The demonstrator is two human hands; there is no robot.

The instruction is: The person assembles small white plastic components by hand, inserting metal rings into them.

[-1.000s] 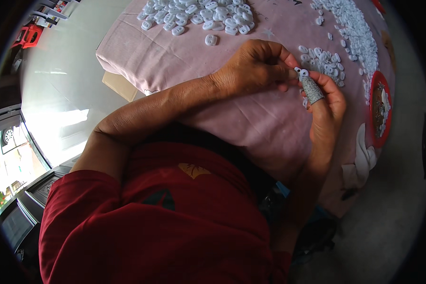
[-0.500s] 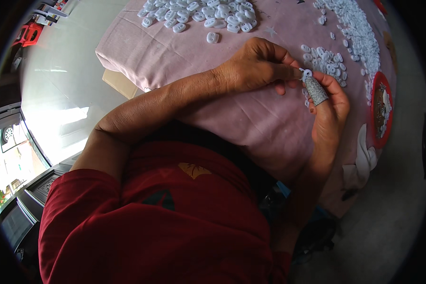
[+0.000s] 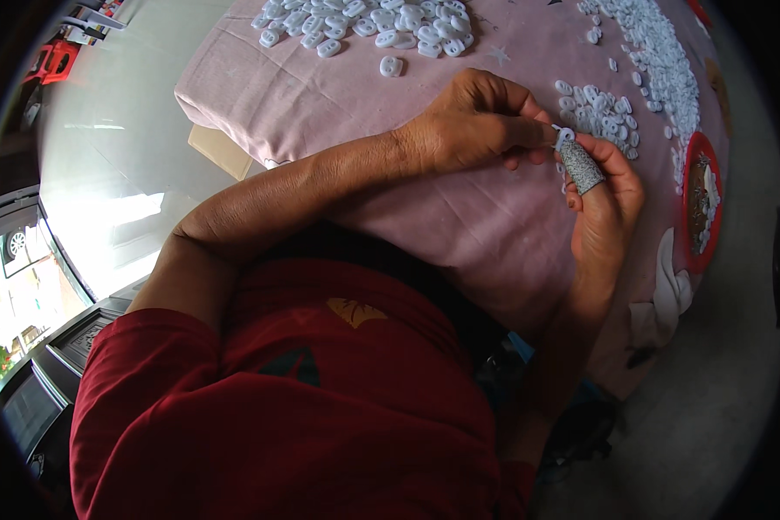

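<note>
both hands meet right of centre in the upper frame, above the pink cloth [image 3: 338,95] on the table. my left hand [image 3: 472,130] is curled, fingertips pinched on a small white piece [image 3: 564,136]. my right hand [image 3: 611,204] is half closed, its grey-sleeved finger [image 3: 581,166] pressed against the same piece. a small cluster of white pieces [image 3: 602,113] lies just beyond; a larger pile [image 3: 364,22] sits at top centre. red-rimmed dish [image 3: 702,204] at right edge.
</note>
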